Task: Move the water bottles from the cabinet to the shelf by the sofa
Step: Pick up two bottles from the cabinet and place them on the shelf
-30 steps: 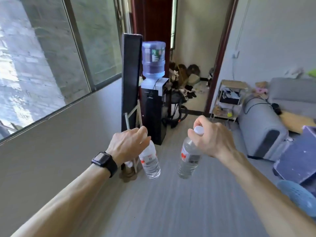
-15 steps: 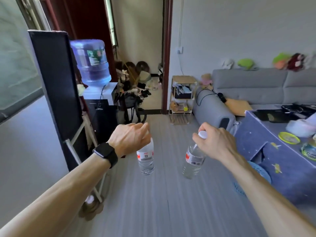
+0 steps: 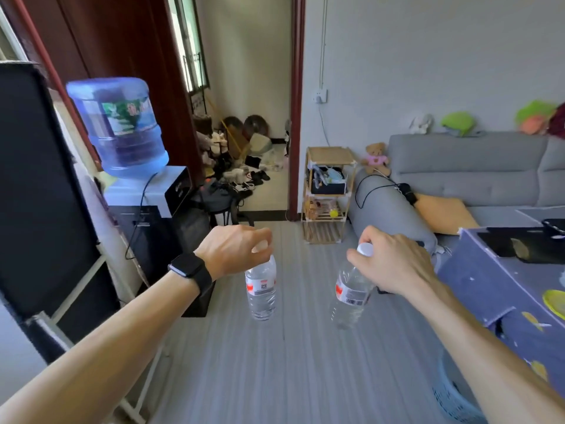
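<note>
While the grey sofa (image 3: 467, 166) fills the far right of the room, the wooden shelf (image 3: 327, 194) stands just beside its arm, by the doorway. Both forearms reach forward over the striped floor (image 3: 290, 362), well short of that shelf. The left hand (image 3: 235, 250), a black watch (image 3: 191, 270) on its wrist, is closed palm-down around the cap of 1 water bottle (image 3: 260, 290), which hangs upright below it. The right hand (image 3: 394, 264) pinches the white cap of the other bottle (image 3: 350, 295), hanging slightly tilted. The 2 bottles are apart, level with each other, both in the air.
</note>
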The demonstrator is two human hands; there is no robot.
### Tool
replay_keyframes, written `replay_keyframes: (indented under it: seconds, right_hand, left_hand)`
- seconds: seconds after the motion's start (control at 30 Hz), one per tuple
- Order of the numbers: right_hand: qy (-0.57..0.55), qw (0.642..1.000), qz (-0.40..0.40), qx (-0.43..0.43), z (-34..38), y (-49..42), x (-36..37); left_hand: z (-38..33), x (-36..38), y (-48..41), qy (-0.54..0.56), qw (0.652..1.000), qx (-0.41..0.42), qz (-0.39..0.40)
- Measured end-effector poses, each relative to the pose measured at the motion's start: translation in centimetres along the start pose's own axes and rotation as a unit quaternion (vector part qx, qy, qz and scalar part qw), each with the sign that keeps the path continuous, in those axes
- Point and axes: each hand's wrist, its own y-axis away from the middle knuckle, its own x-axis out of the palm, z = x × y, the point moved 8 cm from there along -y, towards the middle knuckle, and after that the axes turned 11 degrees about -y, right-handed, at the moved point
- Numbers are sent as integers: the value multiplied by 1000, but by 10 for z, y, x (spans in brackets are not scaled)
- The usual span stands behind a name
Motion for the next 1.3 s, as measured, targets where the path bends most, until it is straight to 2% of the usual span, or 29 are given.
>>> replay_keyframes:
  seconds: [0.23, 0.4, 0.73, 0.93, 1.3]
  right_hand:
    - [-38, 999, -18, -13, -47, -127, 13]
    - [-34, 999, -31, -16, -81, -213, 30]
    - [-85, 993, -70, 47, -159, -424, 47]
    - [-114, 987, -96, 67, -201, -526, 57]
    - [-103, 991, -3, 91, -308, -737, 126]
  left_hand:
    - [11, 24, -134, 33, 999, -25, 3]
    - [9, 64, -230, 38, 999, -4, 3]
    - [41, 120, -455, 31, 999, 28, -8]
    - [48, 157, -578, 27, 998, 46, 27]
    - [49, 246, -800, 13, 994, 31, 107]
